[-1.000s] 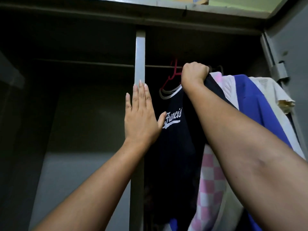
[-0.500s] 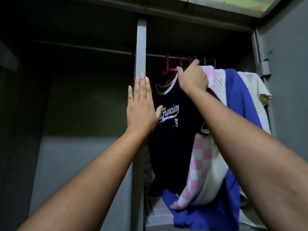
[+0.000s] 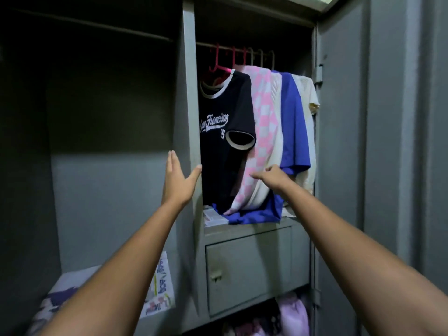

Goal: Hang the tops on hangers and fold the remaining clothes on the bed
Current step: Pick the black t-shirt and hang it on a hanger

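Black top (image 3: 225, 132) hung; right hand (image 3: 272, 177) released.
Right hand dropped from collar, fingers relaxed, empty; left hand (image 3: 178, 183) flat on post (image 3: 190, 93). Top on rail (image 3: 232, 48), 12 o'clock. Next: remaining clothes.

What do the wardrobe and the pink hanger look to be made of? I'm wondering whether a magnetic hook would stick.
The wardrobe looks like sheet metal painted matte grey: thin flat panels, a pressed drawer front and a bolted door hinge. The pink hanger looks like moulded plastic, going by its even bright colour and thick rounded hook. Neither can be confirmed from the picture alone.
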{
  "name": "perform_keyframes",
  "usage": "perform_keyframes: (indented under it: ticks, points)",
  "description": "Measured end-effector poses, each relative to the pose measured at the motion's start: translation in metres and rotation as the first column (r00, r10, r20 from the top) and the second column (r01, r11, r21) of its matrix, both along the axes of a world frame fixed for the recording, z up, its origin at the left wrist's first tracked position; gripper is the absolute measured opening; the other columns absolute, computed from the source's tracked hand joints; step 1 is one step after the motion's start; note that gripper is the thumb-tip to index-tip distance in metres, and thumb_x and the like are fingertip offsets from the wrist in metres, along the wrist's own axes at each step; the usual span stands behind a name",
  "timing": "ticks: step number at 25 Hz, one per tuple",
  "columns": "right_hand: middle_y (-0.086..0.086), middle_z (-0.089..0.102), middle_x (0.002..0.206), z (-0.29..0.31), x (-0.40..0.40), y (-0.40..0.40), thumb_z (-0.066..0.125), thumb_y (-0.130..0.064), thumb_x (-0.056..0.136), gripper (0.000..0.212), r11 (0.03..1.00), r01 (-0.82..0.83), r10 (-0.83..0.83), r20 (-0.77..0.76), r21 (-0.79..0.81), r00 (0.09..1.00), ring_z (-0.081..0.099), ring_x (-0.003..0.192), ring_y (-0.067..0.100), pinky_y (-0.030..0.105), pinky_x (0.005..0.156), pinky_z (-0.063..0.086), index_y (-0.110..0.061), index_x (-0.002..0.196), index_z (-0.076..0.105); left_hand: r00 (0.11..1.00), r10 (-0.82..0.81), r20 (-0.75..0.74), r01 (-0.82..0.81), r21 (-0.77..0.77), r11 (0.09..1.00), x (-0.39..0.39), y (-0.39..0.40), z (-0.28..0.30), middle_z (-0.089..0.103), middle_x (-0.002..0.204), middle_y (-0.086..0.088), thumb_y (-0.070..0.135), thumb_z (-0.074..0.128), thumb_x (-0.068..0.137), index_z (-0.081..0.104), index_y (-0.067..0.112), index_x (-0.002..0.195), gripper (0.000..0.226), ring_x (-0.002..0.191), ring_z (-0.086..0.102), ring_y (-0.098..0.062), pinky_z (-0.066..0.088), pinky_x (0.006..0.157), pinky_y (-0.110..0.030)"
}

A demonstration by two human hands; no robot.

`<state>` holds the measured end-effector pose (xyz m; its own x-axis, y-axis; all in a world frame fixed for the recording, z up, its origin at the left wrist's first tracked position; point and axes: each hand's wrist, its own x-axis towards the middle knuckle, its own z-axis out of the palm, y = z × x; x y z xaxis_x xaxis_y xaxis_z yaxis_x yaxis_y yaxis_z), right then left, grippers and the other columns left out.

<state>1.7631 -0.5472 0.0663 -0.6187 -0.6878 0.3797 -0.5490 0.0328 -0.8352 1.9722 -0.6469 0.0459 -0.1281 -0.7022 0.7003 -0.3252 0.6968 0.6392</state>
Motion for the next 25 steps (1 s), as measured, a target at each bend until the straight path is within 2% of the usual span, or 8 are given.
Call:
perform_keyframes:
  ticks: [2, 3, 6, 11, 14, 18, 22, 25]
  points:
    - [0.004, 0.051, 0.110, -0.034, 0.002, 0.038, 0.068, -0.034, 0.086, 0.047, 0.991, -0.082, 0.067, 0.132, 0.109, 0.989, 0.050, 0.092, 0.016, 0.018, 0.072, 0.039, -0.004, 0.116, 0.048, 0.997, -0.063, -0.042, 0.067, 0.103, 0.992, 0.006, 0.019, -0.017, -0.001, 0.161, -0.001, 0.045, 0.053, 0.093, 0.001, 0.013, 0.153, 0.085, 0.148, 0.003, -0.017, 0.008, 0.117, -0.032]
    - [0.005, 0.049, 0.116, -0.049, 0.002, 0.056, 0.067, -0.037, 0.087, 0.055, 0.985, -0.099, 0.073, 0.172, 0.144, 0.982, 0.049, 0.097, 0.017, 0.020, 0.075, 0.037, -0.004, 0.125, 0.044, 0.996, -0.072, -0.045, 0.078, 0.141, 0.987, 0.007, 0.027, -0.022, -0.001, 0.161, -0.002, 0.045, 0.053, 0.093, 0.001, 0.012, 0.153, 0.086, 0.148, 0.002, -0.017, 0.008, 0.118, -0.033]
    - [0.005, 0.036, 0.147, -0.076, 0.000, 0.105, 0.067, -0.043, 0.085, 0.092, 0.988, -0.089, 0.057, 0.240, 0.124, 0.969, 0.039, 0.131, 0.022, 0.031, 0.095, 0.031, -0.008, 0.150, 0.011, 0.989, -0.125, -0.072, 0.140, 0.256, 0.956, 0.003, 0.049, -0.027, 0.000, 0.161, -0.006, 0.047, 0.052, 0.093, 0.001, 0.009, 0.153, 0.087, 0.148, 0.001, -0.019, 0.007, 0.119, -0.035]
    - [0.010, 0.019, 0.157, -0.084, -0.003, 0.196, 0.061, -0.052, 0.086, 0.097, 0.995, -0.006, -0.022, 0.296, 0.095, 0.955, 0.025, 0.142, 0.028, 0.041, 0.112, 0.023, -0.017, 0.153, 0.000, 0.932, -0.308, -0.192, 0.356, 0.309, 0.882, -0.023, 0.108, -0.029, 0.020, 0.158, -0.011, 0.048, 0.054, 0.091, 0.014, 0.007, 0.152, 0.084, 0.144, 0.022, -0.024, 0.018, 0.117, -0.034]
    - [0.005, 0.016, 0.159, -0.095, 0.001, 0.270, 0.057, -0.053, 0.089, 0.091, 0.996, 0.065, -0.082, 0.304, 0.064, 0.949, 0.022, 0.144, 0.026, 0.042, 0.113, 0.020, -0.018, 0.153, 0.004, 0.845, -0.486, -0.223, 0.534, 0.366, 0.762, -0.047, 0.172, -0.043, 0.037, 0.150, -0.006, 0.057, 0.052, 0.086, 0.033, 0.006, 0.147, 0.082, 0.137, 0.036, -0.022, 0.024, 0.112, -0.029]
    - [0.007, 0.026, 0.155, -0.117, 0.014, 0.388, 0.060, -0.074, 0.072, 0.104, 0.967, 0.227, -0.253, 0.310, 0.118, 0.916, 0.025, 0.142, 0.025, 0.040, 0.115, 0.021, -0.018, 0.150, 0.020, 0.709, -0.670, -0.221, 0.685, 0.441, 0.580, -0.076, 0.284, -0.082, 0.036, 0.149, 0.001, 0.038, 0.049, 0.097, 0.032, 0.004, 0.146, 0.063, 0.134, 0.038, -0.015, 0.025, 0.110, -0.028]
    - [0.012, 0.033, 0.150, -0.134, 0.027, 0.515, 0.055, -0.046, 0.092, 0.076, 0.893, 0.435, -0.447, 0.342, 0.117, 0.826, 0.035, 0.134, 0.024, 0.029, 0.094, 0.029, -0.006, 0.148, 0.022, 0.562, -0.795, -0.229, 0.764, 0.512, 0.393, -0.103, 0.401, -0.105, 0.024, 0.156, -0.007, 0.035, 0.046, 0.099, 0.021, 0.004, 0.150, 0.065, 0.143, 0.026, -0.020, 0.021, 0.111, -0.026]
    - [0.012, 0.034, 0.150, -0.135, 0.040, 0.610, 0.052, -0.051, 0.092, 0.077, 0.809, 0.567, -0.585, 0.318, 0.155, 0.746, 0.036, 0.135, 0.025, 0.033, 0.098, 0.031, -0.005, 0.147, 0.024, 0.413, -0.882, -0.228, 0.823, 0.508, 0.254, -0.122, 0.482, -0.107, 0.025, 0.156, -0.005, 0.037, 0.043, 0.100, 0.022, 0.006, 0.150, 0.063, 0.141, 0.029, -0.020, 0.025, 0.106, -0.024]
